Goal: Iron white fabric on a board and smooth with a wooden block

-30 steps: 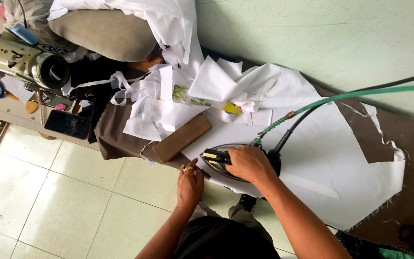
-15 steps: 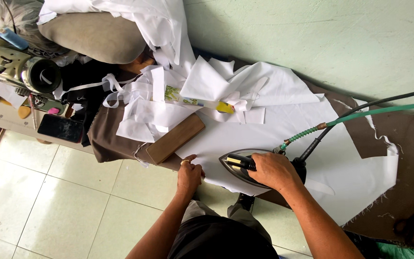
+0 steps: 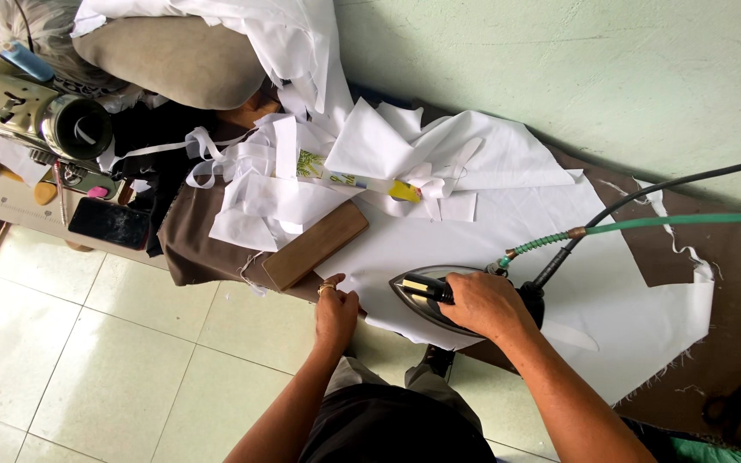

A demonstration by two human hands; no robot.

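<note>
Head view: a white cloth (image 3: pixel 508 231) lies spread over the brown-covered ironing board (image 3: pixel 731 283), reaching its near edge. The right hand (image 3: pixel 482 304) is closed around the handle of the steam iron (image 3: pixel 426 296), which rests flat on the cloth. The left hand (image 3: pixel 336 313), fingers curled, pinches the cloth edge just beside the iron's tip. A wooden block (image 3: pixel 315 244) lies near the left hand; loose white pieces (image 3: pixel 276 189) crowd the board's left end.

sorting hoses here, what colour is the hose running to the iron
Green hose, beside a black cable; head view.
</note>
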